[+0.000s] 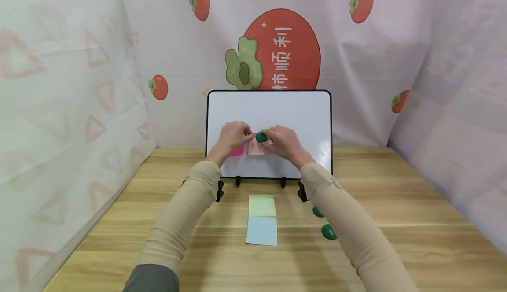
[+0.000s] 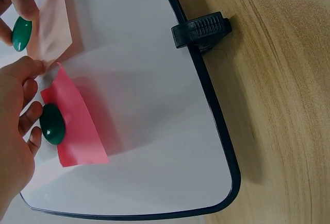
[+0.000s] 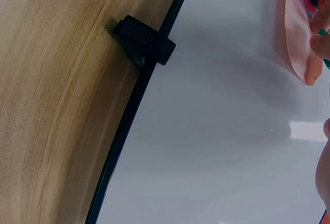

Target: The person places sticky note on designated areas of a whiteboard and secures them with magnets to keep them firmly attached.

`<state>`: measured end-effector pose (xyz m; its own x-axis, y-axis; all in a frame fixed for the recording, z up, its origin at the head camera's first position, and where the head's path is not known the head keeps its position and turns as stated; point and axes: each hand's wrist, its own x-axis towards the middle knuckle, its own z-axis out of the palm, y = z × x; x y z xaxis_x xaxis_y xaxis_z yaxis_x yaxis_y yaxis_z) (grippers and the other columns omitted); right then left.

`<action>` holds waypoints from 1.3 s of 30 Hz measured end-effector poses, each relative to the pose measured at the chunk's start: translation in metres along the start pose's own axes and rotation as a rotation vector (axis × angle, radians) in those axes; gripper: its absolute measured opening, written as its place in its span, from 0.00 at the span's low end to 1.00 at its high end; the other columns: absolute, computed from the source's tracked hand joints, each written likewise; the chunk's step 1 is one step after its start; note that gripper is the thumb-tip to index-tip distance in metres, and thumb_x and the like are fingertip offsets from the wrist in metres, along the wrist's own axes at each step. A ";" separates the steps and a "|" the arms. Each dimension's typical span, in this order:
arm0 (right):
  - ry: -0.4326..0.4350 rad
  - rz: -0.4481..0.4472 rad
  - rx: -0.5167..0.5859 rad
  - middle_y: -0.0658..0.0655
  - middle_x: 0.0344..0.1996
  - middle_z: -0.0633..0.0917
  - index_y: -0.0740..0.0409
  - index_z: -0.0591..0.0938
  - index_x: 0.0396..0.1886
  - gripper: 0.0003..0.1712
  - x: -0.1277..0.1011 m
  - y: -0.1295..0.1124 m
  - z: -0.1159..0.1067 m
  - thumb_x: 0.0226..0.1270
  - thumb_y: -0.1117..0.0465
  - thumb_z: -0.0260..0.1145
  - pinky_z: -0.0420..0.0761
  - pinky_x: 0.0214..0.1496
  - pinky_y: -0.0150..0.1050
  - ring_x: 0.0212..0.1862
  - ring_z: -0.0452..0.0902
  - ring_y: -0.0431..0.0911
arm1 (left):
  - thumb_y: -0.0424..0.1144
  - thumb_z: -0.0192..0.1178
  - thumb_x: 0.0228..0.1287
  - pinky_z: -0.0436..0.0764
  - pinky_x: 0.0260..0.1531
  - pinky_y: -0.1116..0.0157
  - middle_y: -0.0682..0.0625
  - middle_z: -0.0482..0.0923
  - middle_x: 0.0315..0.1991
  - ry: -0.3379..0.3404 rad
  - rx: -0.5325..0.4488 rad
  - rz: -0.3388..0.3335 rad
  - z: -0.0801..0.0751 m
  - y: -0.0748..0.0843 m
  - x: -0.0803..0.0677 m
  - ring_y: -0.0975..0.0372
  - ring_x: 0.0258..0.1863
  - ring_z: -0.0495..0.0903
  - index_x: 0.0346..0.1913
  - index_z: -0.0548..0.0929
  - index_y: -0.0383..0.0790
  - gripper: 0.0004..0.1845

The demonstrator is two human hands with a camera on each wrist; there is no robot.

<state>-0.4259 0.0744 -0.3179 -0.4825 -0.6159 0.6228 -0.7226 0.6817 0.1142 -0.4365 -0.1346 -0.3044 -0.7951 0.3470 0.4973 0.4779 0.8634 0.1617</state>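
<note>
Head view: right hand pinches a green magnet over the pale pink note; left hand pinches that note's corner, beside it.

My right grip pinches a green oval magnet against the top of a pale pink note, flat on the upright whiteboard, just right of a magenta note.
</note>
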 end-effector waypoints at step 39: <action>-0.070 0.168 -0.025 0.57 0.39 0.90 0.58 0.86 0.52 0.18 0.020 -0.003 0.006 0.64 0.55 0.72 0.85 0.42 0.42 0.39 0.85 0.49 | 0.44 0.65 0.65 0.71 0.40 0.58 0.51 0.86 0.32 0.013 0.073 0.003 0.003 0.001 0.001 0.58 0.35 0.79 0.39 0.90 0.46 0.07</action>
<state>-0.4359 0.0580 -0.3105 -0.6296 -0.5179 0.5791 -0.6165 0.7866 0.0332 -0.4376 -0.1324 -0.3060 -0.7886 0.3448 0.5092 0.4512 0.8871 0.0980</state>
